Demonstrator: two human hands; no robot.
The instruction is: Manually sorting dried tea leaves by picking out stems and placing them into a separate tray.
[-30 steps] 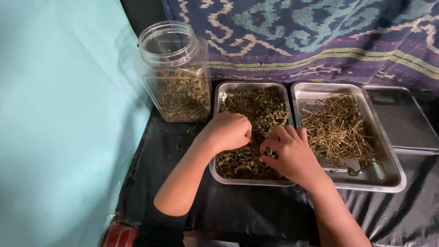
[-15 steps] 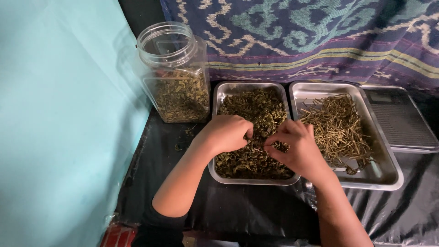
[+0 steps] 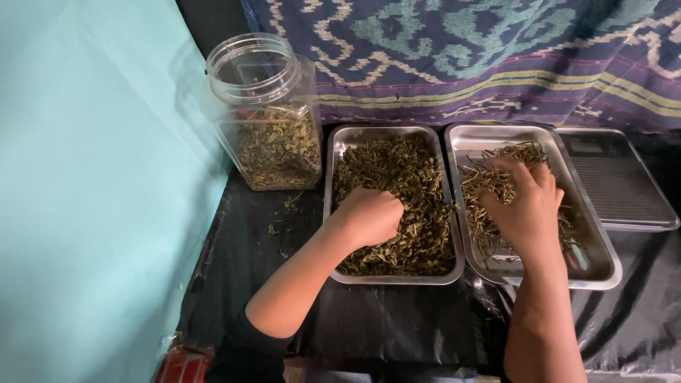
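My left hand [image 3: 369,215] rests curled in the left metal tray [image 3: 340,142], closed on dried green leaves [image 3: 397,167] that fill it. My right hand [image 3: 525,206] hovers, fingers spread, over the right metal tray [image 3: 603,262], which holds thin dried stems [image 3: 489,181]. Whether a stem is between its fingers is hidden by the back of the hand. The two trays stand side by side, touching.
A clear plastic jar [image 3: 273,113], lid off and part full of dried leaves, stands left of the trays. A flat digital scale [image 3: 617,181] lies at the right. Black plastic sheeting [image 3: 397,326] covers the table. A patterned cloth [image 3: 461,57] hangs behind, and a turquoise wall [image 3: 92,191] is at left.
My right hand has moved from the left tray, where it worked beside my left hand, over to the right tray with the stems. My left hand stayed in the leaves.
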